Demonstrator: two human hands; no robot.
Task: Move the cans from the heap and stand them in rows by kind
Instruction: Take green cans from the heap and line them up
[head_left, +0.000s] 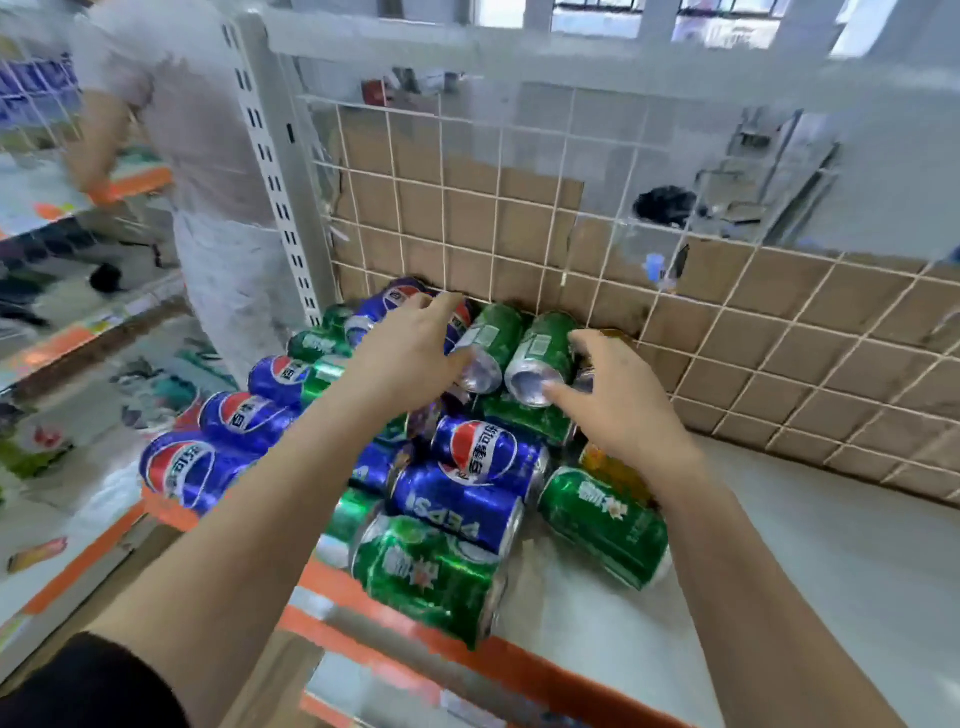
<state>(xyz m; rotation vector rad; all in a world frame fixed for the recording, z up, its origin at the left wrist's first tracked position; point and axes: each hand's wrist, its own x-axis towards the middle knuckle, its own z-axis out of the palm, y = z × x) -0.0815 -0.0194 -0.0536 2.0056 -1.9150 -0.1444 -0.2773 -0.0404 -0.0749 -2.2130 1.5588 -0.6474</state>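
You can read "PEPSI" in white letters, upside down, on the front blue can (452, 512). The blue can just behind it (485, 452) shows the round Pepsi sign with white Chinese words. The big green can (426, 577) has white Chinese words, too blurry to read.

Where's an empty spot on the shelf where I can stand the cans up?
The right side of the shelf is bare, between the heap on its left, the grid behind and the orange edge in front. The left is crowded: cans lie piled from the post to the grid and out to the edge.
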